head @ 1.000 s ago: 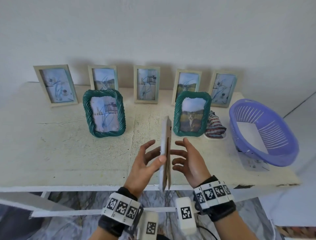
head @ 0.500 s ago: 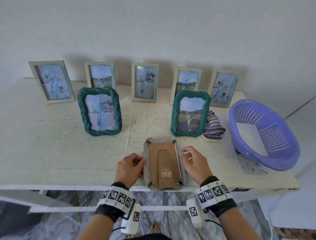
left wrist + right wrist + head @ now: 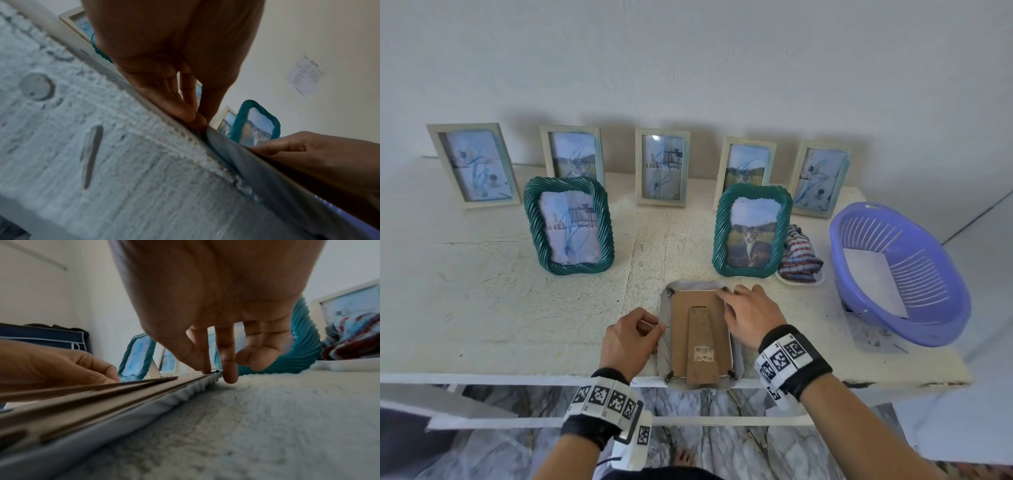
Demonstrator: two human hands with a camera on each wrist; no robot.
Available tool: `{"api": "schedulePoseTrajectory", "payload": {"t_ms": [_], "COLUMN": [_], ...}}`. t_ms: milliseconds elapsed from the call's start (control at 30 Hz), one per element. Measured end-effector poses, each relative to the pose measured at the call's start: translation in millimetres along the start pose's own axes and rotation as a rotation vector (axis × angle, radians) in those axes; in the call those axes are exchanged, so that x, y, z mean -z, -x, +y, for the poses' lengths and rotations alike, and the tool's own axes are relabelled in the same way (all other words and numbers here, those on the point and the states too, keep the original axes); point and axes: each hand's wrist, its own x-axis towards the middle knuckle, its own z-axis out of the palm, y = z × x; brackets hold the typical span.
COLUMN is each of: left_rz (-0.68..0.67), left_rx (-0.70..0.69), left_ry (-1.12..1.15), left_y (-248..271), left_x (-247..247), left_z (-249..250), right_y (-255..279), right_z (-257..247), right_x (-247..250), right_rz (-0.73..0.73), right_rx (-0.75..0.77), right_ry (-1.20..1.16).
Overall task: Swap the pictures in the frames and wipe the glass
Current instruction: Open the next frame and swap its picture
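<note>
The right hand (image 3: 751,313) has slid up to the frame (image 3: 700,334)'s far corner clip (image 3: 723,290). Left hand (image 3: 631,339) pinches the left edge; turn each clip gently, frame pressed flat on the counter (image 3: 517,308).

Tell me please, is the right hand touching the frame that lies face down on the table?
Touching. In the right wrist view, fingertips of the right hand press on the far corner of the face-down frame, with no gap.

left hand (image 3: 164,73) fingertips pinch grey frame (image 3: 257,170) edge on table (image 3: 102,146).
</note>
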Motion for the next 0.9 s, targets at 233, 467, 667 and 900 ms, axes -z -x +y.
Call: {"api": "schedulePoseTrajectory", "payload": {"t_ms": [233, 467, 667, 900], "left_rz": [-0.005, -0.028, -0.151, -0.164], "left_rx": [0.021, 0.018, 0.069, 0.043], "left_ry": [-0.005, -0.168, -0.431, -0.498], "left_y": [-2.4, -32.1, -71.9, -82.2], "left_x": [-1.4, 8.6, 0.1, -2.0], "left_z": [-0.8, 21.3, 41.3, 41.9], "right_y": [5.0, 23.1, 31.7, 33.9], "right_z": [14.3, -3.9, -12.1, -13.3], "right_x": [0.5, -2.1, -12.7, -18.1], "right_rz": [-0.056, -0.018, -0.077, -0.041], "right_rx": [0.060, 0.046, 0.020, 0.022], "right_ry": [-0.011, -0.123, -0.147, -0.155]}}
